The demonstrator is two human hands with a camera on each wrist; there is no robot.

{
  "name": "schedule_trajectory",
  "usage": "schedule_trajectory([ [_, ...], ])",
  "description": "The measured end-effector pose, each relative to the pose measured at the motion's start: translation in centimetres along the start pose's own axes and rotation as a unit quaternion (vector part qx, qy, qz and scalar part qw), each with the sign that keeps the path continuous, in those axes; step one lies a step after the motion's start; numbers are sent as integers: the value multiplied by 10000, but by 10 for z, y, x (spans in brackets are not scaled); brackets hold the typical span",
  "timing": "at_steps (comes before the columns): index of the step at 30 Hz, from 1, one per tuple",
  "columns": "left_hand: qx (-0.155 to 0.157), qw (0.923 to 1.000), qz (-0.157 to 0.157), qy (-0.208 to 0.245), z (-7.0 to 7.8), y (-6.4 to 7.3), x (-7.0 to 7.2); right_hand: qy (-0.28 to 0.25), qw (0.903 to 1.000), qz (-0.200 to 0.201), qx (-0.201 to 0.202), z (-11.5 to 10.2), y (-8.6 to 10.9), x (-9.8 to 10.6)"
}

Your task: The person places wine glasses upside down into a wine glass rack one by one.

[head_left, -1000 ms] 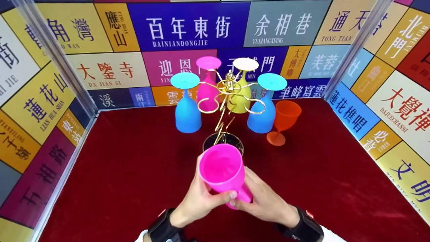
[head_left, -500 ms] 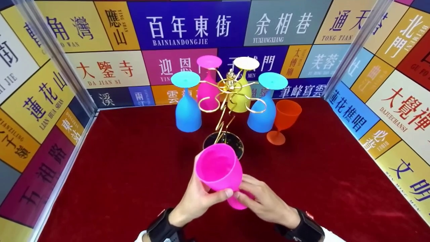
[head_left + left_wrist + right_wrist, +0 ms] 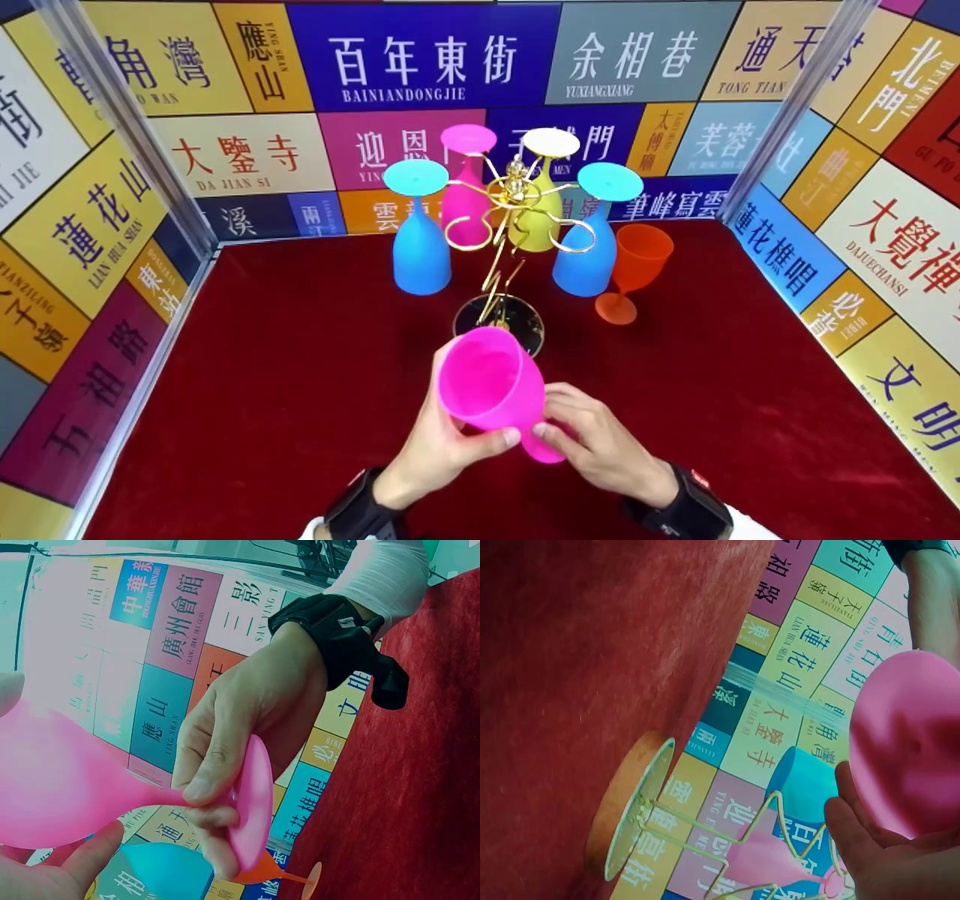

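Observation:
A pink plastic goblet (image 3: pixel 525 394) is held in front of the rack, its mouth up and tilted toward the left. My left hand (image 3: pixel 435 442) grips the bowl, with the thumb across its near side. My right hand (image 3: pixel 600 442) pinches the stem just above the foot. In the left wrist view, thumb and fingers of the right hand (image 3: pixel 240 712) close on the thin stem beside the round foot (image 3: pixel 255 806), while left fingers (image 3: pixel 94 851) lie along the bowl. The goblet (image 3: pixel 907 735) fills the right side of the right wrist view.
Behind the goblet stands a gold wire glass rack (image 3: pixel 516 193) on a round black base (image 3: pixel 529 319). Upside down on it hang two blue goblets (image 3: pixel 421 259), a pink one (image 3: pixel 461 210) and a yellow one (image 3: pixel 534 225). An orange goblet (image 3: pixel 641 255) stands upright at right on the red cloth (image 3: pixel 300 360).
The goblet's foot has swung to the right and its mouth leans further left. My right hand has shifted slightly right with the stem; the left hand keeps its grip on the bowl.

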State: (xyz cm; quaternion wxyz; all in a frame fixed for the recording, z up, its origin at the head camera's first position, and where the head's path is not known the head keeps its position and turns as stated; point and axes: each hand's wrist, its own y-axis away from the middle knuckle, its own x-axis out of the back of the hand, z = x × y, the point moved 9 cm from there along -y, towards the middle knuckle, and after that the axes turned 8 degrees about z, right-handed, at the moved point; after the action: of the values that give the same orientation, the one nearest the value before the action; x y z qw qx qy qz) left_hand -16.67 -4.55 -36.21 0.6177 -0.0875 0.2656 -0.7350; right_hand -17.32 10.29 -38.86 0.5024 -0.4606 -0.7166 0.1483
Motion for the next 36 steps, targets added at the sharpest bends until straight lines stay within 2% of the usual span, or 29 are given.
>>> schedule_trajectory([
  [7, 79, 10000, 15, -41, 4, 3, 5, 269, 9991, 15, 331, -3, -7, 11],
  [15, 89, 9992, 107, -387, 8, 5, 11, 774, 9958, -65, 486, -3, -16, 24],
  [20, -355, 9974, 129, -615, 26, 6, 18, 1219, 9900, -183, 687, -2, -22, 33],
  [25, -861, 9891, 128, -1186, 45, 2, 26, 1540, 9833, -338, 914, -4, -31, 43],
  [34, -1194, 9659, 139, -2293, 66, -1, 32, 2182, 9695, -606, 933, -8, -44, 52],
  [36, -1172, 9637, 122, -2394, 69, -3, 33, 2382, 9639, -685, 977, -10, -47, 53],
])
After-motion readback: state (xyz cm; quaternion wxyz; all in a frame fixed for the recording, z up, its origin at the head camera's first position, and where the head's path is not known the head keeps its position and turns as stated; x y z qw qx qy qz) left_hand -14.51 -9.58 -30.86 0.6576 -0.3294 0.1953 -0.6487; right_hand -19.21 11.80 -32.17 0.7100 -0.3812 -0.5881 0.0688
